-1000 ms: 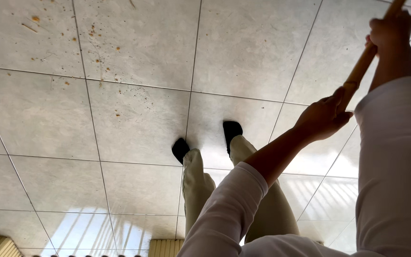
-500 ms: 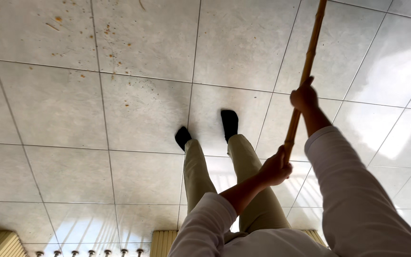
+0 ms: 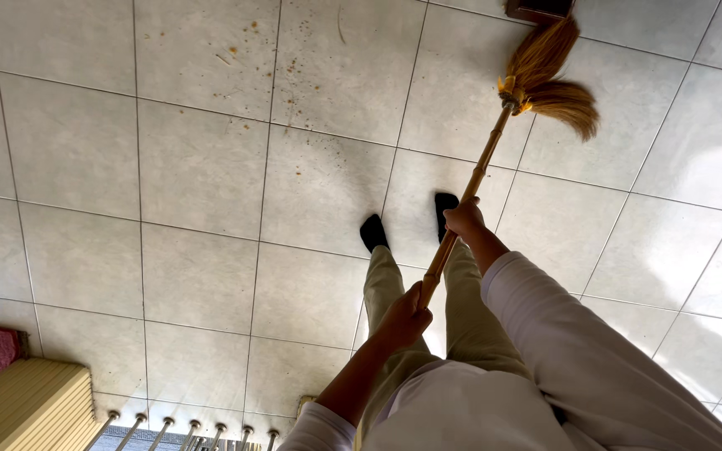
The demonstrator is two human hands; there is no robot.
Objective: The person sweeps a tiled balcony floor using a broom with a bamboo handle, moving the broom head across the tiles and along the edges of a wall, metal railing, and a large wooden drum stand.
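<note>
Wooden broom handle point(image 3: 470, 188) runs diagonally from lower centre toward 1 o'clock, ending in straw bristles point(image 3: 549, 79) that rest on the pale tiled floor point(image 3: 194, 167). Left hand point(image 3: 403, 317) is closed around the handle's lower end; right hand point(image 3: 464, 219) is wrapped around it higher up, at mid-length. Both sleeves are white. Two dark-socked feet point(image 3: 373, 232) stand just at 9 o'clock of the handle. Brown crumbs point(image 3: 290, 71) lie scattered at 11 o'clock, well apart from the bristles.
</note>
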